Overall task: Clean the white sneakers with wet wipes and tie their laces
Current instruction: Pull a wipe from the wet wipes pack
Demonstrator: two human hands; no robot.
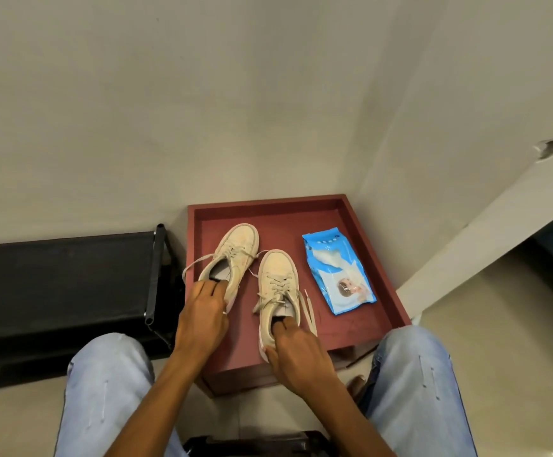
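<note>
Two off-white sneakers stand on a low red-brown table (360, 225), toes pointing away from me. My left hand (204, 313) grips the heel of the left sneaker (235, 252), fingers tucked into its opening. My right hand (296, 352) grips the heel of the right sneaker (276, 278), fingers inside the opening and thumb on its outer side. Both shoes' laces lie loose and untied. A blue pack of wet wipes (337, 270) lies flat on the table to the right of the shoes, untouched.
The table has a raised rim and sits in a wall corner. A black shoe rack (63, 282) stands to its left. My knees in light blue jeans frame the table's near edge. Pale tiled floor (499, 308) lies to the right.
</note>
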